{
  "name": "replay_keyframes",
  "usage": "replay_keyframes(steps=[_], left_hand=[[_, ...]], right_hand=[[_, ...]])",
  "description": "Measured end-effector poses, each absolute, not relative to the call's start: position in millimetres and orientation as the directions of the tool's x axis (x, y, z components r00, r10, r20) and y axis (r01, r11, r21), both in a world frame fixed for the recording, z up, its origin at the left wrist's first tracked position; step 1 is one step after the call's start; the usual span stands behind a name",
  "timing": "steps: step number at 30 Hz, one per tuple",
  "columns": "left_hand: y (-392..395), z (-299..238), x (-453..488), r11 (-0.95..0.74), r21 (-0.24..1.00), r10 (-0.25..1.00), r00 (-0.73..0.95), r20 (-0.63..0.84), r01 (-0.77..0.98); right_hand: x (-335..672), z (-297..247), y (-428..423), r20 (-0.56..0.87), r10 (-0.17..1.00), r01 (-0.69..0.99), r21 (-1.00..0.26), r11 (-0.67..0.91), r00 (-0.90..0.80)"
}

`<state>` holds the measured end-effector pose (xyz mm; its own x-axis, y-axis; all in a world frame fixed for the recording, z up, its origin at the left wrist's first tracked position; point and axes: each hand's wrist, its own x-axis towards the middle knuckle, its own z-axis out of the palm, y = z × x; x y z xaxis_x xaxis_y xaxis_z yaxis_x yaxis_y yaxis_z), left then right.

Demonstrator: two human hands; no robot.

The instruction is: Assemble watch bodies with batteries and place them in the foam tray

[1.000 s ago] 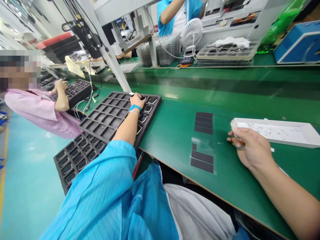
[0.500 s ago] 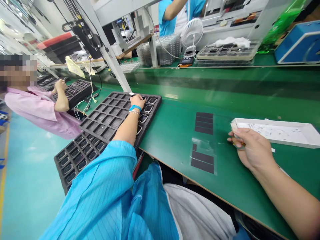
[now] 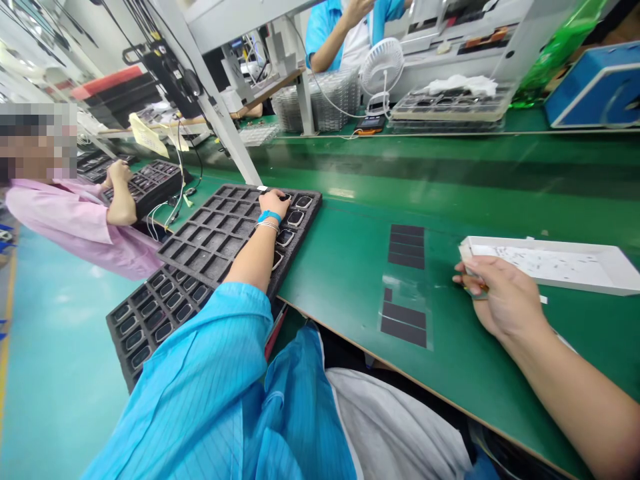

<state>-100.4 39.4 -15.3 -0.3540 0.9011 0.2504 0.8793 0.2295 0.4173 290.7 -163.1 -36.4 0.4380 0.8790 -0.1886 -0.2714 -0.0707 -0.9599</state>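
My left hand (image 3: pixel 274 203) reaches to the far side of a dark foam tray (image 3: pixel 203 247), its fingers closed on a small watch case (image 3: pixel 286 197) in a pocket there. Its palm side is hidden. Down the tray's right part lie more watch cases (image 3: pixel 295 218), black-faced with shiny rims; the pockets farther left hold none. Beside the white box (image 3: pixel 620 270) on the right, my right hand (image 3: pixel 507 293) is held above the green table. Its fingers are pinched round something small with a golden-brown tint, too covered to name.
Dark adhesive strips (image 3: pixel 407 247) on clear film lie mid-table. A second foam tray (image 3: pixel 165 313) with watch cases sits lower left. A person in pink (image 3: pixel 75 220) works at the left. Farther back are a white fan (image 3: pixel 383 67), a slanted post (image 3: pixel 227 127) and another person in blue (image 3: pixel 327 33).
The view has shifted very slightly. Both my hands keep their places and grips. The arm of the person in blue at the back has moved.
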Motion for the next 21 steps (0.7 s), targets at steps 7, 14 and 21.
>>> replay_keyframes(steps=[7,14,21], left_hand=[[38.1,-13.3,-99.1,0.246,0.418,0.897,-0.369,0.244,0.874],[39.0,-14.9,-100.0,0.242,0.433,0.891,-0.376,0.255,0.868],[40.9,-15.8,-100.9,0.232,0.439,0.895,-0.368,0.254,0.868]], right_hand=[[289.2,-35.6,-162.9,-0.191,0.877,-0.269,-0.960,-0.074,0.441],[291.3,-38.5,-162.7,-0.174,0.882,-0.269,-0.962,-0.056,0.438],[289.5,-36.1,-162.7,-0.183,0.880,-0.267,-0.961,-0.067,0.439]])
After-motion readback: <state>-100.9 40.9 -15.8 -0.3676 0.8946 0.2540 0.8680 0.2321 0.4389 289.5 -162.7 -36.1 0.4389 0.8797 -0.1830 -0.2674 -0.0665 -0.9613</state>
